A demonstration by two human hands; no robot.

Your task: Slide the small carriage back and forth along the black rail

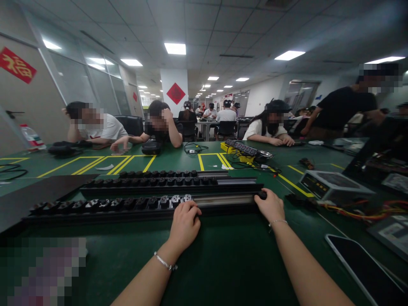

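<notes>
A long black power track (223, 199) lies across the green table in front of me, with a row of black socket modules (140, 202) along its left and middle part. My left hand (185, 223) is closed over the track's near edge, by the last modules of the row; the fingertips are partly hidden. At the track's right end, my right hand (271, 206) pinches a small black socket module (262, 194). Between my hands a bare stretch of silvery channel shows. Two similar tracks with modules, the nearer one (236, 181) partly hiding the other, lie just behind.
A metal power supply box (334, 187) with coloured wires stands right, near a phone (363, 267). A black power strip (240, 148) rests on a yellow holder farther back. A dark panel (47, 195) lies left. Several people sit across the table; one person stands right.
</notes>
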